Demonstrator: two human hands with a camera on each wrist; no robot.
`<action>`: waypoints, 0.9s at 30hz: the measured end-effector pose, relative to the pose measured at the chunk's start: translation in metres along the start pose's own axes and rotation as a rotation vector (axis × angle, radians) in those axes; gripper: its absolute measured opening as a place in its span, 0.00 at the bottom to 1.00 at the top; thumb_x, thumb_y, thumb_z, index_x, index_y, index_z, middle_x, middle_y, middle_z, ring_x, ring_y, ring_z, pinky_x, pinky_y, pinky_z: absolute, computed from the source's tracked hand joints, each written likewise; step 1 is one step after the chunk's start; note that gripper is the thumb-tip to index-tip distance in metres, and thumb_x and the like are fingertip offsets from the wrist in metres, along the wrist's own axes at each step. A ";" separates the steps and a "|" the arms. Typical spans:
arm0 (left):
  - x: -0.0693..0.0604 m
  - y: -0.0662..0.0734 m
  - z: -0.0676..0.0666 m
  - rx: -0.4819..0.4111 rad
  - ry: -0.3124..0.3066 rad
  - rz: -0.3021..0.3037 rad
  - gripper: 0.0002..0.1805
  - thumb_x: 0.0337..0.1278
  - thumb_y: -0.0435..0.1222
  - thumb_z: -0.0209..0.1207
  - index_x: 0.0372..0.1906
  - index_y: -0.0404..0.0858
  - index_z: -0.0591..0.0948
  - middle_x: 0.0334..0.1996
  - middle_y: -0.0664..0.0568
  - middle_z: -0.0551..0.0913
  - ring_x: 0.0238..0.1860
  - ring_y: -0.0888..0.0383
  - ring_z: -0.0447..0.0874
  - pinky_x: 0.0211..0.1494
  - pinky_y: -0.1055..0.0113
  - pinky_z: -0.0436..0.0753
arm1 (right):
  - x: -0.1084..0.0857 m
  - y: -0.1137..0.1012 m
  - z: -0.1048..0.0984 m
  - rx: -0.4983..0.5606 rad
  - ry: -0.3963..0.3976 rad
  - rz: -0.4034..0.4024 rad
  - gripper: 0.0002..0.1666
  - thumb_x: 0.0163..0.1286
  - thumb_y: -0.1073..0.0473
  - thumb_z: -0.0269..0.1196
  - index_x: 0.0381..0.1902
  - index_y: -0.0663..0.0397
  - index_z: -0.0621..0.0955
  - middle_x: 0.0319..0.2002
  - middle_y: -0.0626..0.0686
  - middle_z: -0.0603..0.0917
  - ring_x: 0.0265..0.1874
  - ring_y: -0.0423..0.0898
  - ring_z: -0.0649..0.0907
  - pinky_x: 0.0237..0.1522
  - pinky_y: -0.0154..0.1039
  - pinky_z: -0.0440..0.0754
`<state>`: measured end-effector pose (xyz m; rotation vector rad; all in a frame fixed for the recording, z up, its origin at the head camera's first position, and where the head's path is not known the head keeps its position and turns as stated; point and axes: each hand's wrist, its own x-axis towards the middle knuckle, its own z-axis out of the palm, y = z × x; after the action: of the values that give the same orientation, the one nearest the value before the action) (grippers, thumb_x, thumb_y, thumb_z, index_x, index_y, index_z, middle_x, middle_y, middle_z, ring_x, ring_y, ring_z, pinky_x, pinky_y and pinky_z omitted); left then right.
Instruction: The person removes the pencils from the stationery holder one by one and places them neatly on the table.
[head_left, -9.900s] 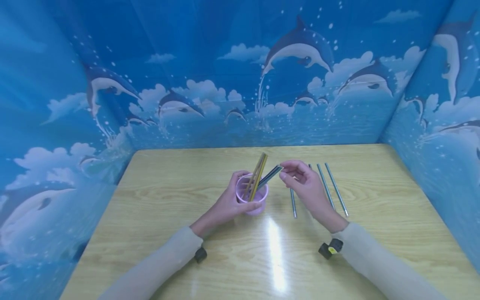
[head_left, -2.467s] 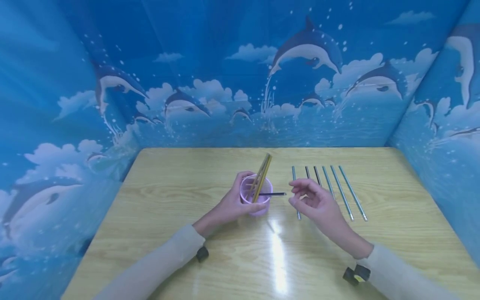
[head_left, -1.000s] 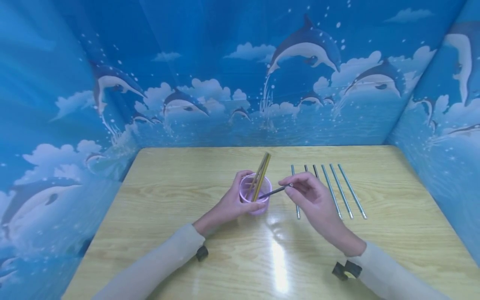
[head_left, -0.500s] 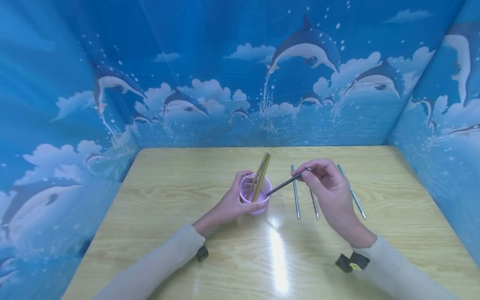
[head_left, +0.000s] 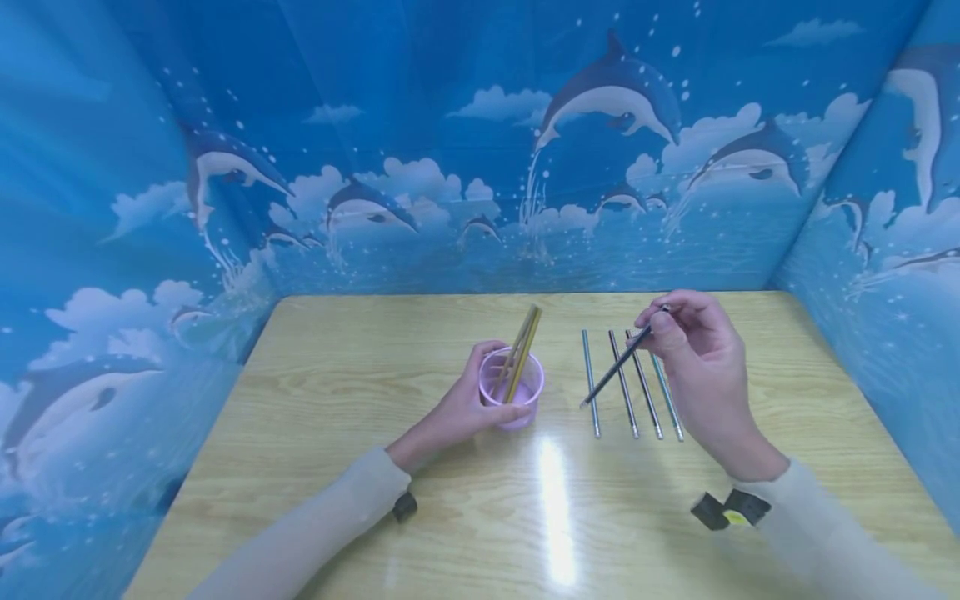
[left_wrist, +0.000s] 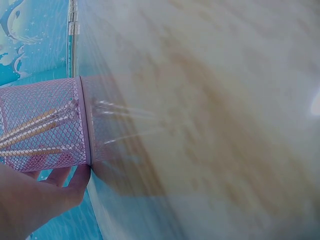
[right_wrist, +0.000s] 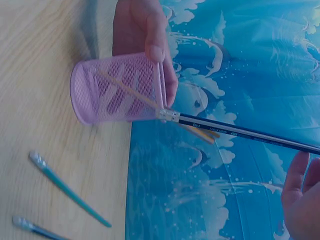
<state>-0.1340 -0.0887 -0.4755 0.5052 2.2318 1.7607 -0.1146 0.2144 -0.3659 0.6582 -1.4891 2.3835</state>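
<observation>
- Left hand: fingers and thumb wrapped round the pink mesh pencil cup, centre of the head view.
- Cup upright, base on the pale wood-grain worktop; slim yellow pencils lean inside, tops well over the rim. Exact count hard to tell.
- Right hand: right of centre, pinching the dark pencil with a silver-banded end near its upper end. Pencil slants, banded end down toward lower left, apart from the cup in the head view.
- Under and beside it, a rough row on the worktop: slim teal pencil, two dark pencils, another teal pencil nearest the right hand. Silver-banded ends toward bottom of frame.
- Blue dolphin-print backdrop fills the upper frame.
- Bright glare streak, lower centre.
</observation>
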 end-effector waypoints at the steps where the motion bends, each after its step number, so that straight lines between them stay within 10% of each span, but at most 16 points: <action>1: 0.000 0.000 0.000 -0.002 -0.001 0.002 0.53 0.57 0.38 0.80 0.81 0.53 0.60 0.73 0.48 0.74 0.69 0.47 0.78 0.69 0.51 0.83 | 0.001 -0.001 -0.003 -0.022 0.009 0.006 0.11 0.83 0.77 0.53 0.58 0.77 0.75 0.48 0.62 0.81 0.48 0.53 0.84 0.53 0.42 0.91; 27: 0.001 -0.001 0.000 -0.001 -0.002 0.008 0.54 0.57 0.38 0.81 0.81 0.52 0.59 0.74 0.49 0.73 0.70 0.47 0.77 0.70 0.49 0.83 | 0.029 0.005 -0.122 -0.529 0.168 0.228 0.17 0.81 0.62 0.67 0.63 0.62 0.83 0.43 0.50 0.87 0.40 0.41 0.85 0.32 0.29 0.88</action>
<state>-0.1346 -0.0887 -0.4762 0.5161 2.2309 1.7641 -0.1717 0.3203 -0.4010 0.1672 -2.0825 1.9805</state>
